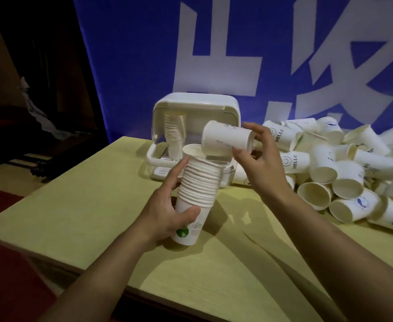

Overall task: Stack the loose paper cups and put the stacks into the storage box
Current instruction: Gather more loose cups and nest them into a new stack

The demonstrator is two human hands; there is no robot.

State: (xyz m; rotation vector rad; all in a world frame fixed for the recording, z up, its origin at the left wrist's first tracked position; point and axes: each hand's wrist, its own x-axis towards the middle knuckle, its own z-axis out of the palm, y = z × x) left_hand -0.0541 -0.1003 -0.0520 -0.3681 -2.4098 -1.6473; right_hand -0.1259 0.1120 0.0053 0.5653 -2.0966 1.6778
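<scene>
Your two bare forearms reach in from the near edge, and your left hand [167,212] is nearest, its grip wrapped around the lower part of a stack of paper cups [196,194]. Your thumb lies across the front of the bottom cup, just above a green logo, and your fingers run up the stack's left side. The stack tilts slightly to the right, mouth up, and its base sits on or just above the counter [79,205]; which of the two is hard to tell.

Just up and right of that grip, your right hand [258,156] holds a single paper cup [225,138] on its side. Its grip is at the cup's base end, thumb below and fingers above, and the cup's open mouth faces left, right over the top rim of the stack.

Directly behind both grips stands the white storage box [198,108] with its lid raised. Inside it, on the left, another stack of cups [174,133] stands upright.

To the right of your right hand, a heap of loose paper cups [342,168] lies on the counter, tumbled on their sides and ends. Several carry a smiley face and the word HELLO, others a blue mark.

Behind the box and the heap hangs a blue banner with large white characters [237,54]. Far left of your left grip the room is dark.
</scene>
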